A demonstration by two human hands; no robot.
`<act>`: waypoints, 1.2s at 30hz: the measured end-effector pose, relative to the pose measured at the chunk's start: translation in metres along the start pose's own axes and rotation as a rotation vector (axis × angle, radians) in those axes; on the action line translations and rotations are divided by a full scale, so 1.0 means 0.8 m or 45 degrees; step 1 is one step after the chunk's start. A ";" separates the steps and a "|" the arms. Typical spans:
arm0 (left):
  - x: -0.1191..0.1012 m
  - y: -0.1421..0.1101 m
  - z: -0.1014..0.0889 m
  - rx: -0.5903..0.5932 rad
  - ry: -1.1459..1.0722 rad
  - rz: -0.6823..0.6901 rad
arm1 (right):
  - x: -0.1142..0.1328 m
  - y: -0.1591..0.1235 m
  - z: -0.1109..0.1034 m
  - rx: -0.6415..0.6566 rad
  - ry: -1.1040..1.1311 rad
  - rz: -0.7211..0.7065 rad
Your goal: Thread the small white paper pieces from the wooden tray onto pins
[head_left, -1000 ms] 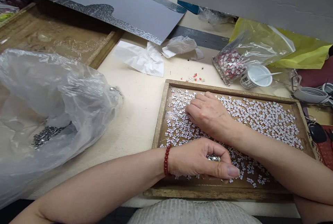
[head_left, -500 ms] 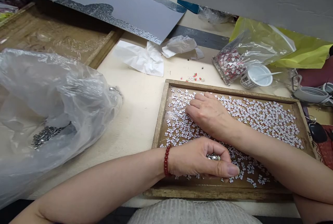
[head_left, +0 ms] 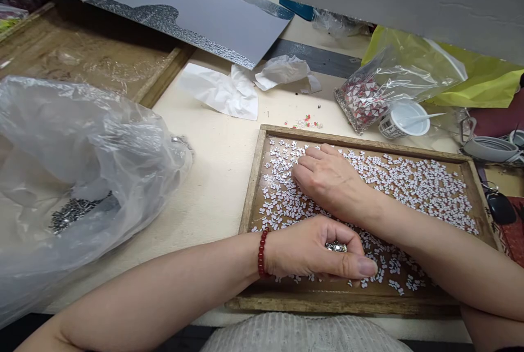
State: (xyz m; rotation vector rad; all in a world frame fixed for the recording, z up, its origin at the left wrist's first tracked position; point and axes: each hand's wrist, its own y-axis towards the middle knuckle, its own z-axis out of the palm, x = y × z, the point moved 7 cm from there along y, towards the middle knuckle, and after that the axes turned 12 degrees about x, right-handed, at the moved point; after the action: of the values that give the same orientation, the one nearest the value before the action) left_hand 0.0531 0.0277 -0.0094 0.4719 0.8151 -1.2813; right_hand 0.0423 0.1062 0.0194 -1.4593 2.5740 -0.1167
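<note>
A shallow wooden tray [head_left: 249, 199] lies in front of me, strewn with several small white pieces [head_left: 413, 183]. My left hand [head_left: 315, 248], with a red bead bracelet at the wrist, rests at the tray's near edge, curled shut around a few small silvery metal parts [head_left: 336, 246]. My right hand [head_left: 329, 177] reaches across into the tray's left half, fingers bent down on the white pieces; what its fingertips pinch is hidden.
A large clear plastic bag [head_left: 77, 177] holding dark metal parts sits at left. Crumpled white paper [head_left: 229, 93], a bag of red-and-white pieces [head_left: 368, 98], a small white cup [head_left: 403, 120] and a yellow bag [head_left: 483, 82] lie behind the tray. Another wooden tray [head_left: 90, 57] is at far left.
</note>
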 end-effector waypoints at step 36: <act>0.001 0.001 -0.004 -0.033 -0.011 -0.015 | 0.001 0.010 -0.008 0.142 0.002 -0.217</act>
State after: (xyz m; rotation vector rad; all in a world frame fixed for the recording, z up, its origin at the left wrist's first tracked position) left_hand 0.0533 0.0299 -0.0124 0.4413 0.8273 -1.2815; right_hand 0.0342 0.1095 0.0246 -1.6343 2.3982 -0.2797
